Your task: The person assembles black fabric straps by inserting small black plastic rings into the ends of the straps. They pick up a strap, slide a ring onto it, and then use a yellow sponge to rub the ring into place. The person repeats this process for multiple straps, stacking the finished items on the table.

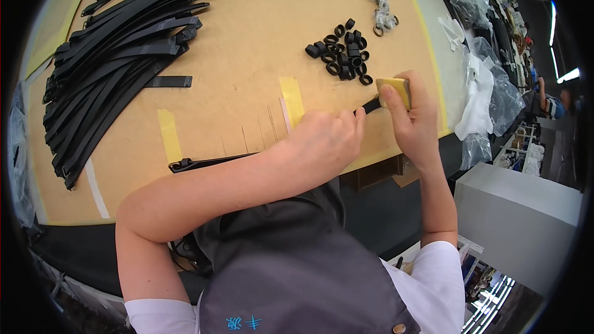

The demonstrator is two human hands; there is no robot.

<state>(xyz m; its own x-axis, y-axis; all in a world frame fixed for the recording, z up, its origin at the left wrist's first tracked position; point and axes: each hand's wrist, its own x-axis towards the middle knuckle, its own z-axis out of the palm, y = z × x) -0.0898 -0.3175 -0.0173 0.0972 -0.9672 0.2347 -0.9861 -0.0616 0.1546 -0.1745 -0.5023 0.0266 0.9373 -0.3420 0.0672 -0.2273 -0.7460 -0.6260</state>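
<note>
A black belt runs along the near part of the table, its buckle end at the left. Partway along it, my left forearm hides it. My left hand is closed round the belt, and the strap's other end comes out to the right of my fingers. There my right hand grips a small yellow block against or right beside the strap's tip; I cannot tell what kind of block it is. Beyond my hands lies a heap of small black loops.
Many black belts are piled at the table's left. Yellow tape strips and drawn lines mark the tan tabletop. A plastic-wrapped bunch of small rings lies farther off. Clear plastic bags and a white box stand at the right.
</note>
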